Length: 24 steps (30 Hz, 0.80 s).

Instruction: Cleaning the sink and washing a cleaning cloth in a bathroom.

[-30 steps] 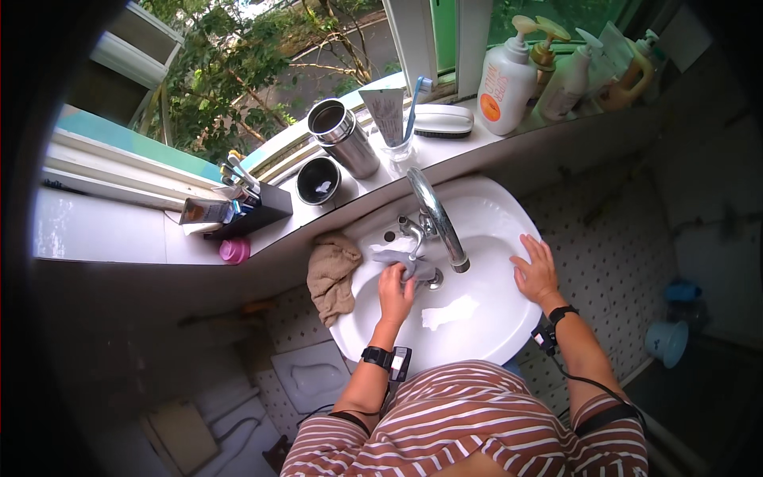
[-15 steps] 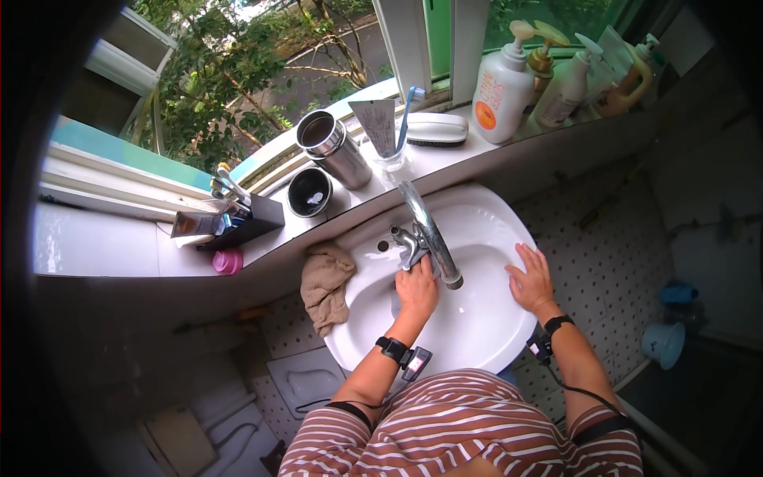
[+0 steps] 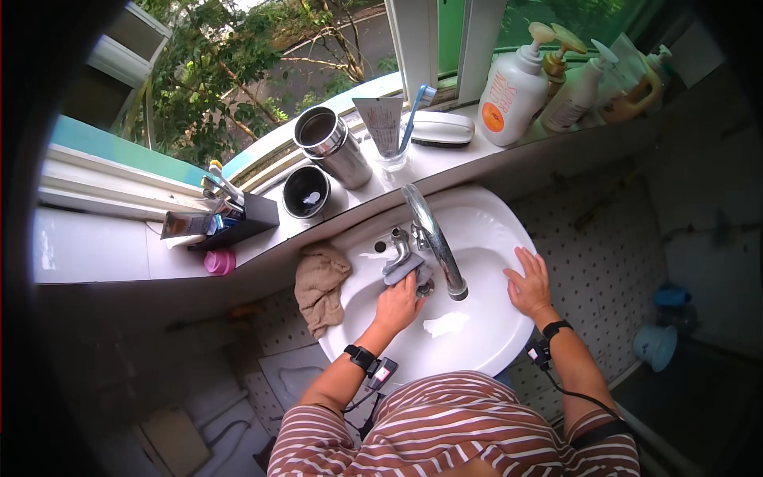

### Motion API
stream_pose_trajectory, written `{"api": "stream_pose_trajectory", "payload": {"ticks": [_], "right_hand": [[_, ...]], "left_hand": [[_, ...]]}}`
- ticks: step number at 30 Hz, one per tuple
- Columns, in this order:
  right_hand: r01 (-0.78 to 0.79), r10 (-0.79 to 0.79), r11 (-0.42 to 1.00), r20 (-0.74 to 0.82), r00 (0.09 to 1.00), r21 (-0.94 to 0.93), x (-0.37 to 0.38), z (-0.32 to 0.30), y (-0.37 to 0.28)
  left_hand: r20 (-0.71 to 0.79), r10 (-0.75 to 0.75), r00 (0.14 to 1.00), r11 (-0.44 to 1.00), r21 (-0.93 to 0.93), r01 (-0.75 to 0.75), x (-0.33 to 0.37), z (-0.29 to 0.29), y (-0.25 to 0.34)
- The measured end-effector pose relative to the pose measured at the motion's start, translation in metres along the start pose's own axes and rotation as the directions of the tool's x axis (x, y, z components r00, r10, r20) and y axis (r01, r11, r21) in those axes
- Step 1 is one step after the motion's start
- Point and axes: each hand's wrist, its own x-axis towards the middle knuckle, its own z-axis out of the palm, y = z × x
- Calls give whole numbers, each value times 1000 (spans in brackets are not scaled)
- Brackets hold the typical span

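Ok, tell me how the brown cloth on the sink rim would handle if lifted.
The brown cloth is probably floppy: it drapes in folds over the sink rim. It looks light for its size. Hanging partly off the edge, a push might slide it off.

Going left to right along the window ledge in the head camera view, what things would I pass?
Pink cap → black organiser box → black cup → steel tumbler → clear glass with blue toothbrush → white soap case → white pump bottle.
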Motion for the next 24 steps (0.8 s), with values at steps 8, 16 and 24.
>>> {"api": "stream_pose_trajectory", "payload": {"ticks": [8,16,24], "right_hand": [[2,-1,1000,14,1000,-21,1,1,-1],[-20,21,1000,15,1000,-18,2,-1,-4],[-13,13,1000,6,1000,-3,1,2,-1]], "left_hand": [[-118,-152,981,974,-184,129,25,31,44],[-23,-350,937,886,-334,322,43,-3,57],[-80,-285,955,938,-228,260,49,4,48]]}}
